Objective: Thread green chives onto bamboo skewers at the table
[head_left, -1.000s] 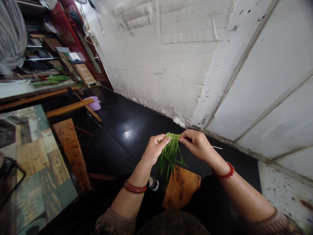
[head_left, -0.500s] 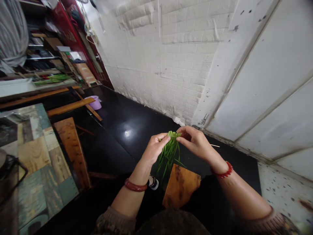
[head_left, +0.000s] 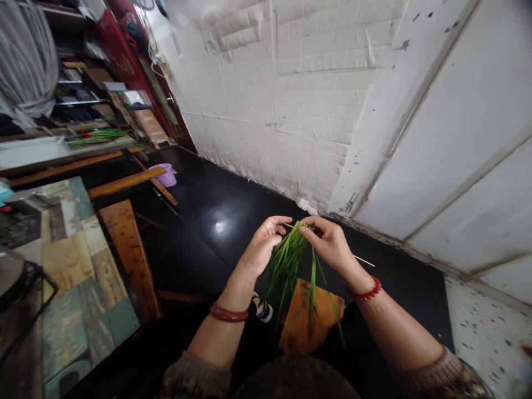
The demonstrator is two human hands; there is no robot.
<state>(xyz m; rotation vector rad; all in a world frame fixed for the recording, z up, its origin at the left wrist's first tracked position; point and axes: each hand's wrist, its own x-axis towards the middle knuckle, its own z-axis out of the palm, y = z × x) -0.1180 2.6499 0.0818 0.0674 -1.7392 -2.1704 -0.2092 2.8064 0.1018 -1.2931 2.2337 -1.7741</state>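
A bunch of green chives (head_left: 288, 255) hangs in front of me, its cut ends at the top and its long leaves drooping down. My right hand (head_left: 326, 241) pinches the top of the bunch between thumb and fingers. A thin wooden skewer (head_left: 364, 260) runs behind that hand; its other end shows at the left of the chive tops. At the bunch's left side is my left hand (head_left: 261, 246), thumb and index finger apart around the skewer's tip. Whether it touches the leaves I cannot tell. A few leaves hang loose below my right hand.
Below the chives is a small wooden stool (head_left: 310, 318). A patchwork-patterned table (head_left: 66, 260) stands at the left, beside wooden planks (head_left: 128, 249). Farther back are a purple bucket (head_left: 167, 175) and a white tray (head_left: 35, 152) near more greens (head_left: 103, 136). A white wall (head_left: 270, 111) rises ahead.
My left hand has let go of the chives and its fingers have spread. My right hand has closed on the bunch's top, and some leaves now hang over the stool.
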